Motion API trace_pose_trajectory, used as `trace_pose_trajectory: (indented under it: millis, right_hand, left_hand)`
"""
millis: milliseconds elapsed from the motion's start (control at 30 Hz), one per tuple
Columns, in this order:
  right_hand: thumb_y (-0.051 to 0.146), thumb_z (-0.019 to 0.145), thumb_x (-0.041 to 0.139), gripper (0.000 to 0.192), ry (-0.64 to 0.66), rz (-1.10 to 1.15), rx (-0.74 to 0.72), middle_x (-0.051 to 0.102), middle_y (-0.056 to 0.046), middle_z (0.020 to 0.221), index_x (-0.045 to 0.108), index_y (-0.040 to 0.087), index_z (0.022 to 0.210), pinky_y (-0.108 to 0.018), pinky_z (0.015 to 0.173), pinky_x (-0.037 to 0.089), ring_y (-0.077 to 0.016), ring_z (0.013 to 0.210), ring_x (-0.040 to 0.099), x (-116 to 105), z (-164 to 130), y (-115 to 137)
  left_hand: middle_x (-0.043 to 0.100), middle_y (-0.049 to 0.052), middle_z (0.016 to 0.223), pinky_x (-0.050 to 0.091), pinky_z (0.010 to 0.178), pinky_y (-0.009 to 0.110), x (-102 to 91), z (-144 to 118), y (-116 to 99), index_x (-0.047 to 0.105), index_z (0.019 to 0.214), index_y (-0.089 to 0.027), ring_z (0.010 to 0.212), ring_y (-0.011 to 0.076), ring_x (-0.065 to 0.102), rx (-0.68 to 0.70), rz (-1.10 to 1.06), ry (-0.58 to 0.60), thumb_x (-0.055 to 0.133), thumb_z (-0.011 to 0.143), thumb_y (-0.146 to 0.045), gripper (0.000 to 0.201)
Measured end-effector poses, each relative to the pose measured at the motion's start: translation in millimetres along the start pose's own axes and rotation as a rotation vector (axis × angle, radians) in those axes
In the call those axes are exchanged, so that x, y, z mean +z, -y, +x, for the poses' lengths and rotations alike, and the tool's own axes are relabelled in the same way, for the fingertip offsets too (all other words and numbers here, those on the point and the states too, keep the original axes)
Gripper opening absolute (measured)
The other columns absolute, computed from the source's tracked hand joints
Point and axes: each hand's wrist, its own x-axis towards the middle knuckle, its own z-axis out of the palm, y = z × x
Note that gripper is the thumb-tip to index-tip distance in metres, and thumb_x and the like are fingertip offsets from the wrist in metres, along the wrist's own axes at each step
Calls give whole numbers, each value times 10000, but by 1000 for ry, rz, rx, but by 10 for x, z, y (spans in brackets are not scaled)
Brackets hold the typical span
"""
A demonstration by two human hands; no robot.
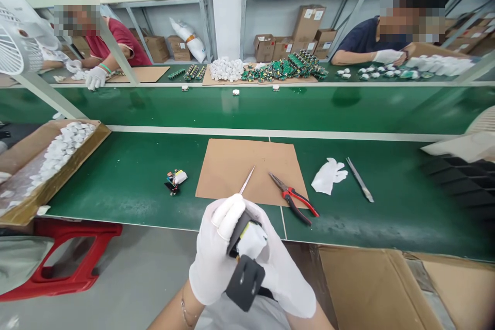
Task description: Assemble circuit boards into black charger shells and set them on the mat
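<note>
Both of my hands wear white gloves and are close together at the table's near edge. My left hand (214,258) is closed around the left side of an opened black plug adapter (245,283), fingers curled over its top. From the other side my right hand (288,270) cups it. A white block with a yellow edge shows inside the black housing, and a flat black face with two slots or pins hangs below. Just beyond my fingertips a thin pointed metal tool (247,179) sticks out; its rear end is hidden, so I cannot tell whether a hand grips it.
On the cardboard sheet (224,165) lie red-handled pliers (294,198). To the right are a white glove (328,176) and tweezers (360,180); to the left, a small circuit assembly (176,180). A box of white parts (64,149) stands far left. Two people work across the belt (270,108).
</note>
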Motion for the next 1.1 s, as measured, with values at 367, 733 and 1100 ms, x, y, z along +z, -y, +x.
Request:
trace_pose_trajectory:
  millis: [367, 733, 1100]
  right_hand:
    - [479, 748, 730, 557, -121, 58, 34, 576, -99, 1212, 501, 253, 1203, -390, 951, 512, -232, 1059, 610, 8, 55, -80]
    - [651, 911, 413, 653, -202, 23, 22, 649, -80, 1047, 374, 235, 1413, -394, 884, 505, -195, 827, 647, -362, -13, -285]
    - [550, 932, 405, 415, -512, -618, 76, 686, -55, 1044, 576, 249, 1161, -436, 953, 440, -241, 990, 630, -764, 10, -867]
  left_hand:
    - [472, 210, 1373, 422, 1046, 558, -97, 6, 129, 290, 1465, -151, 1332, 345, 384, 64, -151, 258, 544, 849, -165, 667]
    - [608, 82, 1219, 566, 874, 283, -90, 96, 218, 499, 1332, -268, 1074, 203, 622, -1076, -1429, -137, 564, 904, -499, 491]
    - [583, 139, 1062, 528, 488, 127, -188, 337, 154, 629, 984, -128, 820, 172, 624, -1546, -1838, -400, 394, 972, -497, 437]
